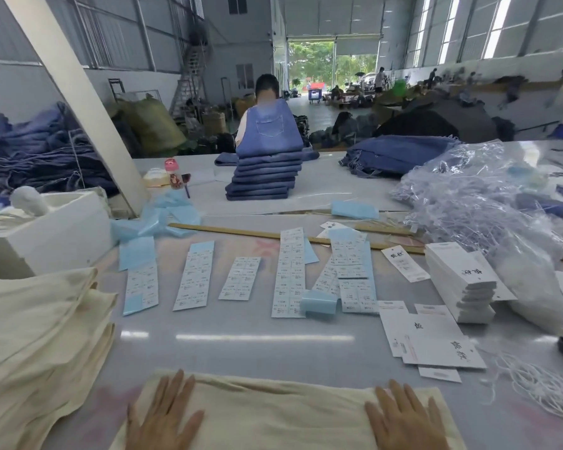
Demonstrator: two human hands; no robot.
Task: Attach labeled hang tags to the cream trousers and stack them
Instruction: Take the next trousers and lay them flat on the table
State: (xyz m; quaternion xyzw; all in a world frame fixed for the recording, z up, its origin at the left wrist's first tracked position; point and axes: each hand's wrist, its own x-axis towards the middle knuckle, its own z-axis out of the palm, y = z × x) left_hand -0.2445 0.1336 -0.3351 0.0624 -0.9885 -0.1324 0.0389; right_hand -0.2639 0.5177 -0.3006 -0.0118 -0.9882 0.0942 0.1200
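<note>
A folded pair of cream trousers (273, 414) lies flat at the near edge of the grey table (257, 349). My left hand (163, 414) presses on its left part with straight, spread fingers. My right hand (403, 420) lies flat on its right part the same way. A stack of cream trousers (36, 332) sits at the left. White hang tags (433, 342) lie loose at the right, behind them a tall pile of hang tags (459, 280). Several label sheets (290, 274) lie in a row across the middle.
A heap of clear plastic bags (478, 203) and loose white strings (540, 388) fill the right side. A wooden ruler (241, 232) lies behind the labels. A white box (52, 232) stands at the left. Folded blue denim (264, 177) is stacked further back, a person behind it.
</note>
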